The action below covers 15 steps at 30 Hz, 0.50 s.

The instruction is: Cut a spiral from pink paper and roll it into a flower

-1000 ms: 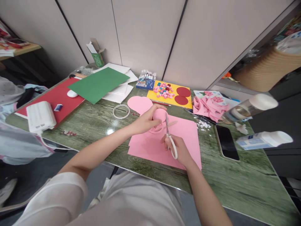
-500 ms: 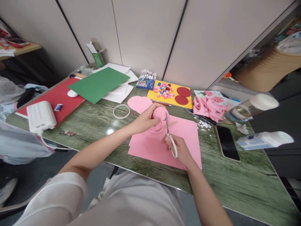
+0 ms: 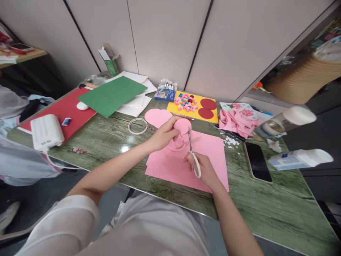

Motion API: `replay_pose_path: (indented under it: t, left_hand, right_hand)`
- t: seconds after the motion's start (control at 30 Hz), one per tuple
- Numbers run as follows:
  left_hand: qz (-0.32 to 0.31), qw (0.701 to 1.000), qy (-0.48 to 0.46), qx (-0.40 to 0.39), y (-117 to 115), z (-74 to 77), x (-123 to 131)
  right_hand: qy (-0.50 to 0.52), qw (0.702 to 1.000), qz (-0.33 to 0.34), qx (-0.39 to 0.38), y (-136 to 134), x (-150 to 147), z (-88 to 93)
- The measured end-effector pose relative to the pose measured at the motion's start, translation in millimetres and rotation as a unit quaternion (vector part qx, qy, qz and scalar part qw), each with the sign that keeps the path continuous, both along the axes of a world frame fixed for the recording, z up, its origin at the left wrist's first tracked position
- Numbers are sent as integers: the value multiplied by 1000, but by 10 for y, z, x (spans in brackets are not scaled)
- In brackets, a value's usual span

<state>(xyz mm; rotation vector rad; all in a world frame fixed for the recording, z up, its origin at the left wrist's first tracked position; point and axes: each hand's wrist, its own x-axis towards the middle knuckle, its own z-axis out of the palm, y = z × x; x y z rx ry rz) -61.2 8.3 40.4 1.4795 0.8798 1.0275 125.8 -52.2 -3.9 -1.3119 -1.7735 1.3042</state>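
Note:
Between the thumb and fingers of my left hand (image 3: pixel 164 136) is a round piece of pink paper (image 3: pixel 183 126), raised above the table. My right hand (image 3: pixel 200 165) grips the white handles of a pair of scissors (image 3: pixel 196 165), whose blades point away from me and meet the right edge of the round piece. A curled pink offcut (image 3: pixel 176 145) hangs or lies just below it; whether it is still joined I cannot tell. Underneath both hands lie stacked pink sheets (image 3: pixel 207 153). Pink paper circles (image 3: pixel 157 116) lie beyond my left hand.
A yellow sheet (image 3: pixel 174 108) bears small pompoms (image 3: pixel 186 102) and dark red circles (image 3: pixel 207 104). Pink scraps (image 3: pixel 237 121), a phone (image 3: pixel 258 161) and two bottles are at right. Left are a white ring (image 3: pixel 137 126), a green sheet (image 3: pixel 113 94) and a power bank (image 3: pixel 47 131).
The round pink piece has turned and tilted slightly in my left hand, showing more of its face. The left fingers have shifted a little. My right hand and the scissors have barely moved.

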Motion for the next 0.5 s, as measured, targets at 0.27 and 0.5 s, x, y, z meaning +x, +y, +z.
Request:
replay_pose_path:
  t: [0.27,0.5]
  left_hand:
    - [-3,999,34,5,-31,-26,13]
    - [-11,999,47,4,-37,-39,22]
  right_hand:
    - [9,1000,-9,-4,-10,-14,8]
    - [20,1000,-10,-1,-12,-18,1]
